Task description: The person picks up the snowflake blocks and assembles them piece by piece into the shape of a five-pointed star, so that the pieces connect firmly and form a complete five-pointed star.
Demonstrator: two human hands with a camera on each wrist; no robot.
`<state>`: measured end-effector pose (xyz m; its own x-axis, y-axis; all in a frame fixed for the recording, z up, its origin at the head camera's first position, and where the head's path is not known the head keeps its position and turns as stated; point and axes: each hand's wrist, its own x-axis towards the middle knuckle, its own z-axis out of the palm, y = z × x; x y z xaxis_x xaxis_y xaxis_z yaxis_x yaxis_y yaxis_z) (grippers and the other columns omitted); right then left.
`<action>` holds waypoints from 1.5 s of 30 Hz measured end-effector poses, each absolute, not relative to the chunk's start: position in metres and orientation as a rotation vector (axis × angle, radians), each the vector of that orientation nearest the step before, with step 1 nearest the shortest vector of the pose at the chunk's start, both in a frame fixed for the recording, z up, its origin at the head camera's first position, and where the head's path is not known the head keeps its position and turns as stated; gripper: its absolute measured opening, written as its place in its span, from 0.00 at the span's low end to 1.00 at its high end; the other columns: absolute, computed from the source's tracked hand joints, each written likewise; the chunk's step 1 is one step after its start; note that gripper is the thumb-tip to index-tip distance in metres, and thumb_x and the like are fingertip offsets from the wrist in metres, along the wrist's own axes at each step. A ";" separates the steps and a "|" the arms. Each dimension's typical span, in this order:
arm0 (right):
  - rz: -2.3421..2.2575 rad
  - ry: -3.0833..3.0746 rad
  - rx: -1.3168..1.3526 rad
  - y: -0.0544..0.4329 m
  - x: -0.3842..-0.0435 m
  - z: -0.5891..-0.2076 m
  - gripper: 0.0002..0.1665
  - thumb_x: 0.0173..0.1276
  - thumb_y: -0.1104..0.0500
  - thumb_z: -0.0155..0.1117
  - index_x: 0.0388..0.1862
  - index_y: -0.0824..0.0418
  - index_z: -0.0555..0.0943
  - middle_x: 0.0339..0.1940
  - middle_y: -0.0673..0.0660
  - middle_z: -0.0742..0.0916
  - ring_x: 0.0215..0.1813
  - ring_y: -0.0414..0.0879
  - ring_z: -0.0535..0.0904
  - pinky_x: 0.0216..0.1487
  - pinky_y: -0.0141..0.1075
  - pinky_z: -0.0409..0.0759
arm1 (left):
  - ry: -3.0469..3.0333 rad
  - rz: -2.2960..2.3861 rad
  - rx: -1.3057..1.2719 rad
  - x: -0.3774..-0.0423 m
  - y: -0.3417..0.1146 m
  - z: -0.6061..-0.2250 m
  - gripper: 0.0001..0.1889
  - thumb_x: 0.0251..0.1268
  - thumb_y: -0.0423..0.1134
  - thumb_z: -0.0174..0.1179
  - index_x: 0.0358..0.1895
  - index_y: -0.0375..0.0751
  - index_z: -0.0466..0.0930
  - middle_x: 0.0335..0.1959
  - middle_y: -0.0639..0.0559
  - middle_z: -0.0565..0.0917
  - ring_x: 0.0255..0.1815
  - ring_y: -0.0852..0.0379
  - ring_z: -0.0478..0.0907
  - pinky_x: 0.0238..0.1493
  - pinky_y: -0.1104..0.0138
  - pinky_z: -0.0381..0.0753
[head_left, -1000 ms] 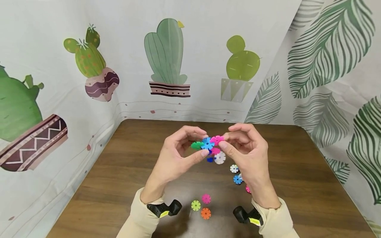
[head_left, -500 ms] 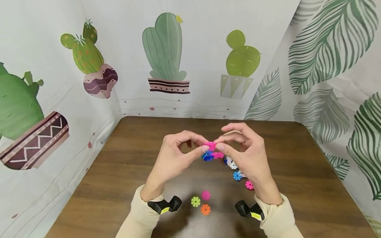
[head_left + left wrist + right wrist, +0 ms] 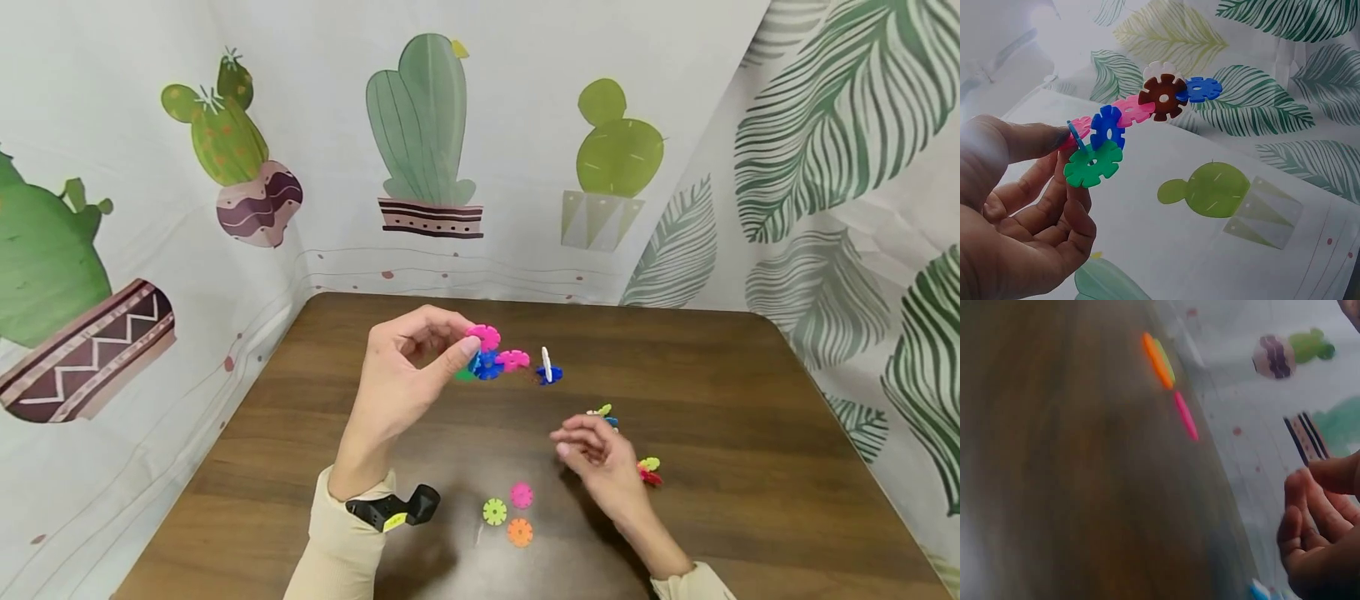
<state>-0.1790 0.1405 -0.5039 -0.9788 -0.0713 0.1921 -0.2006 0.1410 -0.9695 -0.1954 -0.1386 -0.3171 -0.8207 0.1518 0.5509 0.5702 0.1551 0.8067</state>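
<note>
In the head view my left hand (image 3: 401,379) pinches a chain of interlocking snowflake discs between thumb and fingers, gripping near a pink disc (image 3: 486,337). A blue disc (image 3: 489,365) and other discs extend to the right. The left wrist view shows the chain's green disc (image 3: 1105,165), blue disc (image 3: 1104,119), brown disc (image 3: 1174,107) and a further blue disc (image 3: 1210,87) at the far end; a white disc sits partly behind the brown one. My right hand (image 3: 603,471) hovers lower right over the table, fingers loosely bent, holding nothing.
On the wooden table (image 3: 300,467) lie three loose discs: pink (image 3: 522,490), lime (image 3: 487,517) and orange (image 3: 513,537). Joined discs with red and lime pieces (image 3: 651,464) lie right of my right hand, and another cluster (image 3: 605,410) is partly behind it. Patterned cloth hangs behind.
Both hands were at the disc chain earlier. My right hand has let go and dropped toward the lower right. The left hand has moved left and slightly up, still pinching the chain.
</note>
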 end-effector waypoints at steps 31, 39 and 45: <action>0.959 -2.610 0.748 0.166 -0.238 -0.497 0.31 0.59 0.74 0.81 0.59 0.59 0.81 0.45 0.54 0.90 0.43 0.45 0.85 0.44 0.39 0.86 | -2.147 -1.783 -0.636 -0.200 -0.129 -0.326 0.06 0.68 0.35 0.74 0.44 0.48 0.90 0.35 0.57 0.92 0.30 0.58 0.80 0.31 0.70 0.76; 1.223 -2.210 0.880 0.162 -0.215 -0.388 0.30 0.69 0.76 0.71 0.67 0.61 0.79 0.59 0.57 0.92 0.54 0.40 0.88 0.41 0.24 0.83 | -2.170 -1.762 -0.661 -0.201 -0.128 -0.324 0.06 0.68 0.37 0.75 0.44 0.51 0.91 0.36 0.55 0.93 0.31 0.55 0.81 0.32 0.69 0.77; 1.604 -1.801 1.044 0.139 -0.192 -0.333 0.27 0.72 0.82 0.57 0.69 0.75 0.73 0.61 0.59 0.91 0.25 0.29 0.71 0.19 0.27 0.62 | -2.214 -1.690 -0.690 -0.196 -0.122 -0.327 0.05 0.68 0.38 0.75 0.43 0.54 0.91 0.35 0.57 0.92 0.31 0.55 0.80 0.34 0.68 0.79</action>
